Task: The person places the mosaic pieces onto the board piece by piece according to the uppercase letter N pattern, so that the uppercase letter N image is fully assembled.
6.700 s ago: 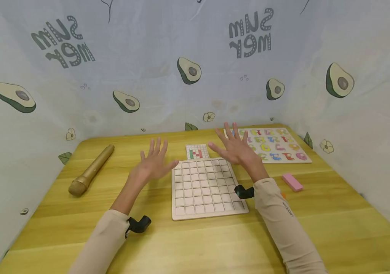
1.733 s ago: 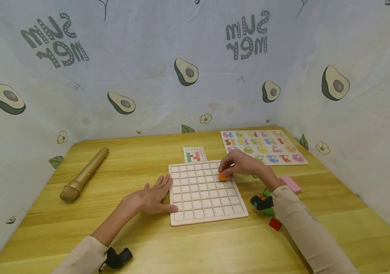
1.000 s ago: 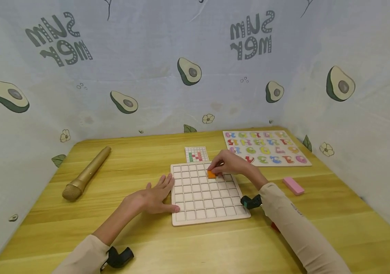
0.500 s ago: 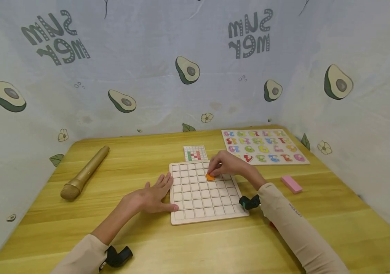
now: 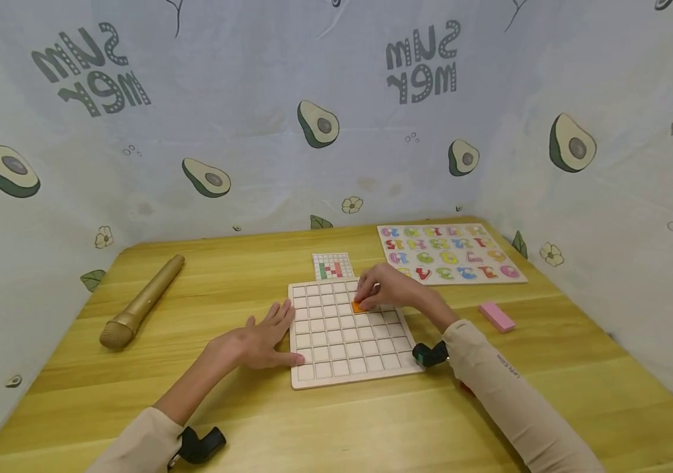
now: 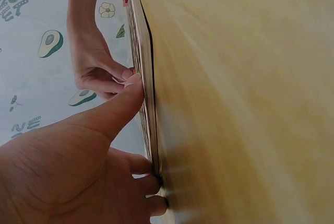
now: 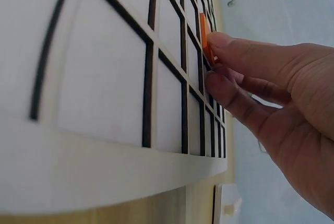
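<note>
A pale wooden grid board (image 5: 342, 366) lies in the middle of the table. My left hand (image 5: 259, 343) rests along its left edge, fingers spread and thumb over the rim near the front corner. Over the upper part of the board, my right hand (image 5: 390, 289) pinches a small orange square tile (image 5: 357, 308) between thumb and fingers. In the right wrist view the orange tile (image 7: 204, 33) stands tilted at a grid cell, its lower edge by the dark grooves. Behind the board lies a small card (image 5: 332, 257) printed with a green, red and pink pattern.
A number puzzle board (image 5: 451, 253) lies at the back right, with a pink block (image 5: 497, 316) in front of it. A gold microphone (image 5: 144, 302) is at the left. The right sleeve (image 5: 490, 374) mostly hides a red piece (image 5: 465, 389).
Both hands were raised and open at first. The left came down to the board's edge; the right brought the orange tile from the board's right side leftward and lowered it onto a cell.
</note>
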The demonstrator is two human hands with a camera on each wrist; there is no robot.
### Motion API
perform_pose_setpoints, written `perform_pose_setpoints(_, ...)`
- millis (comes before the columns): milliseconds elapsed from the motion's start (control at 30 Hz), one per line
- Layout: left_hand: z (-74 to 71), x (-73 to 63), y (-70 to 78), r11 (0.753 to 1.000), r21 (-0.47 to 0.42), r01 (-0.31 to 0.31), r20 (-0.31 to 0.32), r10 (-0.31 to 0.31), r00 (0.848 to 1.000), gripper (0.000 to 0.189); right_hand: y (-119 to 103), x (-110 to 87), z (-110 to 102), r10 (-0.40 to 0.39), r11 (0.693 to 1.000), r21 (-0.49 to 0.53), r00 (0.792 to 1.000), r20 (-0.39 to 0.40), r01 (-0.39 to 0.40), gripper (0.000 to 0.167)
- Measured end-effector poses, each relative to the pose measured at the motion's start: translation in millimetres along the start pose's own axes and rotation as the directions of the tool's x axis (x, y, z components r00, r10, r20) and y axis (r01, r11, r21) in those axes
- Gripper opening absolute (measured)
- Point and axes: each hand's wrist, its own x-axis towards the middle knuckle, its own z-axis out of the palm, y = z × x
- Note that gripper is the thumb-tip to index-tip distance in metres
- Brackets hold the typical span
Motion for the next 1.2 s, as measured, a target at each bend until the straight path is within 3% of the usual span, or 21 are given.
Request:
perform_pose_setpoints(267, 0.1, 0.0, 0.3, 1.000, 0.000, -0.003, 0.000, 0.003, 1.000, 0.104, 4, -21.8, -11, -0.056, 0.997, -0.048, 0.998, -0.038, 0.054, 0.022)
perform_pose_setpoints(433, 0.3, 0.2, 0.9, 1.000, -0.004, -0.001, 0.000, 0.001, 1.000, 0.105, 13, -48.2, -20, -0.048, 0.999, -0.024, 0.998, -0.044, 0.047, 0.023)
perform_pose_setpoints(567, 0.2, 0.3, 0.9, 1.000, -0.003, 0.005, 0.002, -0.005, 1.000, 0.105, 19, -74.8, -26, -0.040, 0.994, -0.107, 0.997, -0.068, 0.033, 0.030)
perform_pose_setpoints(700, -0.6, 0.5, 0.1, 1.000, 0.006, 0.007, 0.002, -0.007, 1.000, 0.106, 26, -103.2, -29, -0.031, 0.967, -0.255, 0.998, -0.057, 0.016, 0.053)
perform_pose_setpoints(800, -0.4, 1.6, -2.4, 1.000, 0.004, 0.000, 0.003, 0.000, 1.000, 0.107, 32, -124.5, -27, -0.049, 0.954, -0.295, 0.999, -0.017, 0.042, 0.079)
perform_pose_setpoints(967, 1.5, 3.8, -9.2, 1.000, -0.014, -0.028, -0.003, 0.028, 1.000, 0.111, 38, -154.5, -21, -0.047, 0.973, -0.222, 0.998, 0.040, 0.055, 0.113)
perform_pose_setpoints(1200, -0.7, 1.3, -4.4, 1.000, -0.011, 0.008, 0.005, -0.008, 1.000, 0.106, 37, -177.3, -14, -0.044, 0.983, -0.178, 0.997, 0.060, 0.054, 0.122)
